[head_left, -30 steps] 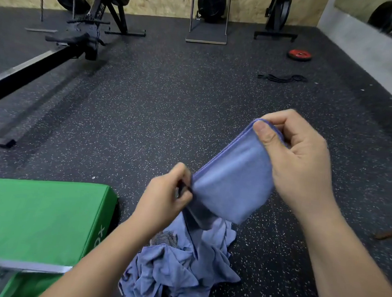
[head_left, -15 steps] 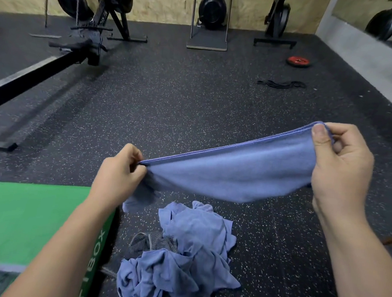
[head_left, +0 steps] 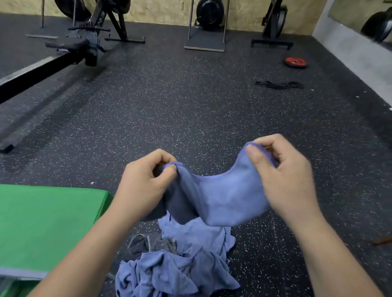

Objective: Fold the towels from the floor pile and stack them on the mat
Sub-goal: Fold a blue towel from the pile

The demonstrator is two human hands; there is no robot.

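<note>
While both hands are raised over the floor, the left hand [head_left: 146,182] pinches one upper corner of a blue towel [head_left: 219,200] between thumb and curled fingers, and the right hand [head_left: 285,176] pinches the other corner the same way, a little higher. The hands are apart, with the towel's stitched top edge sagging in a shallow curve between them. The cloth hangs in soft folds, lighter blue on the side facing the camera and darker in the shadowed part below the left hand. It looks thin and matte, like microfibre.

Directly beneath it lies the pile [head_left: 183,269], a crumpled heap of the same blue towels with a grey striped cloth [head_left: 148,243] poking out on its left. Just beside the pile, to the left, sits the green mat [head_left: 36,221], thick, flat-topped and square-edged.

The floor [head_left: 193,107] is black rubber flecked with white. Farther off, a black rowing machine [head_left: 58,57] runs along the left, a red weight plate [head_left: 295,62] and a loose black band [head_left: 279,85] lie to the right, and more machines stand against a chipboard wall [head_left: 158,1].
</note>
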